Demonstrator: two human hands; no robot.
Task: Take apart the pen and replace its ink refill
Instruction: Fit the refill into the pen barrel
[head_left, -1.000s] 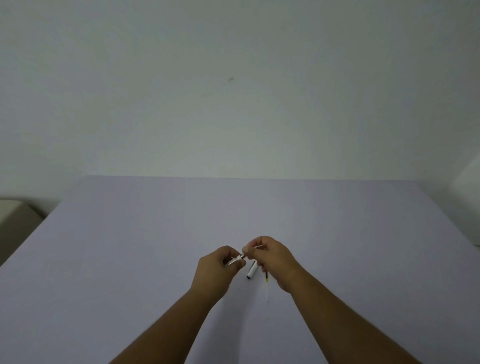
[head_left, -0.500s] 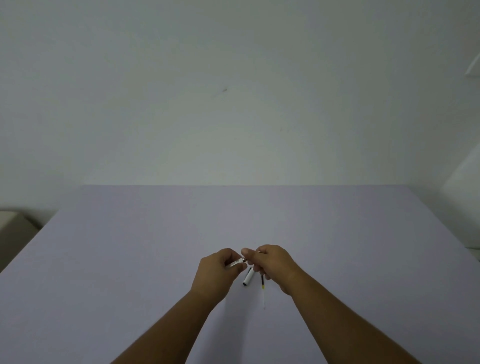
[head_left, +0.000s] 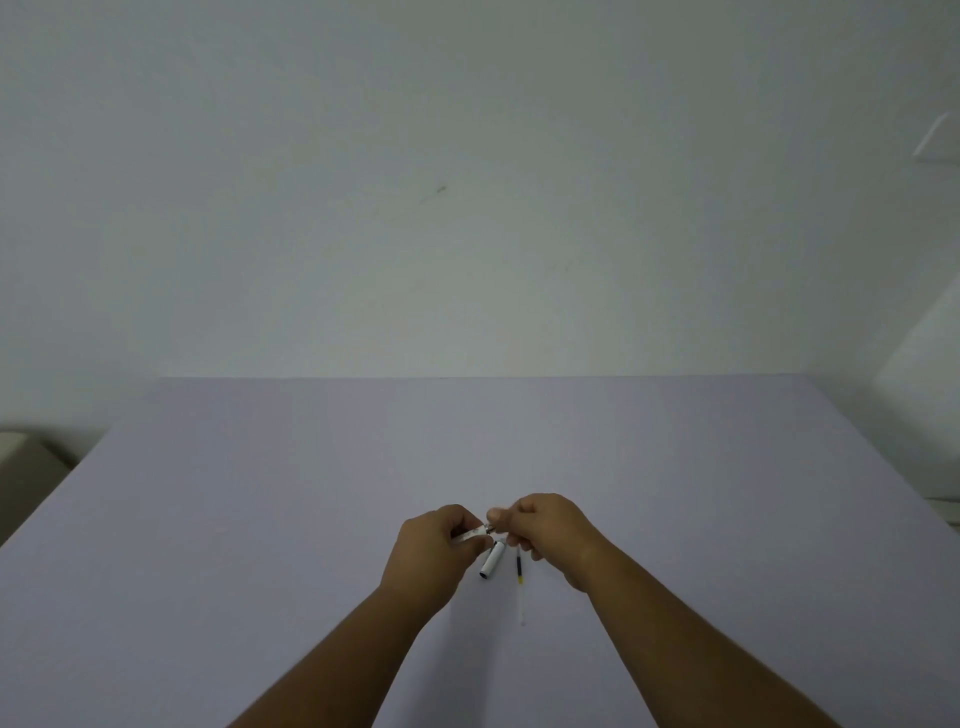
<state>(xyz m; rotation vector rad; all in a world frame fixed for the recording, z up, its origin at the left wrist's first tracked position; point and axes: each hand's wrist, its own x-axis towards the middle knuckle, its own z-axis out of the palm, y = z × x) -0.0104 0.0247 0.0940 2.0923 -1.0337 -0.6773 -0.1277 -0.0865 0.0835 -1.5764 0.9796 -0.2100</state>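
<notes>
My left hand (head_left: 434, 553) is closed around a white pen barrel (head_left: 470, 533), which sticks out to the right between its fingers. My right hand (head_left: 545, 530) pinches the pen's tip end (head_left: 490, 528) where the two hands meet. Under the hands, a white pen cap (head_left: 492, 560) with a dark opening lies on the lilac table (head_left: 311, 493). Just right of the cap lies a thin ink refill (head_left: 519, 582), dark and yellow at its far end and clear toward me, partly hidden by my right hand.
A pale wall rises behind the table's far edge (head_left: 467, 378). A beige object (head_left: 21, 467) sits off the table's left side. White furniture (head_left: 930, 395) shows at the right edge.
Both hands stay joined on the pen with only slight finger shifts. The camera tilted up, so hands, cap and refill sit lower in view.
</notes>
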